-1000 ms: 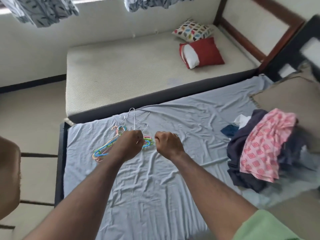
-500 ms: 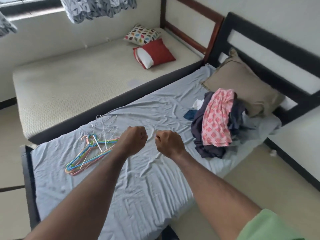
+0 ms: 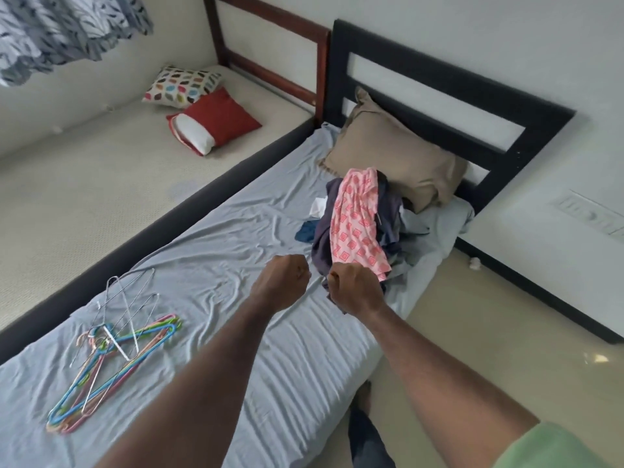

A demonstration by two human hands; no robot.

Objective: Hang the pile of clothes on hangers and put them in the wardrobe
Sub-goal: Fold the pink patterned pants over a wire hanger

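A pile of clothes, topped by a pink patterned garment over dark pieces, lies on the bed with the light blue sheet near a tan pillow. A heap of coloured plastic and bare wire hangers lies on the sheet at the lower left. My left hand and my right hand are held out as fists side by side above the sheet, holding nothing. The right fist sits just in front of the pile's near edge. No wardrobe is in view.
A second bed with a bare cream mattress stands alongside on the left, carrying a red cushion and a spotted cushion. The black headboard is against the wall. Tiled floor lies to the right. A patterned curtain hangs top left.
The view has swung to the right, so the hangers shifted to the lower left and the clothes pile came to the middle. Both fists stayed closed and side by side.
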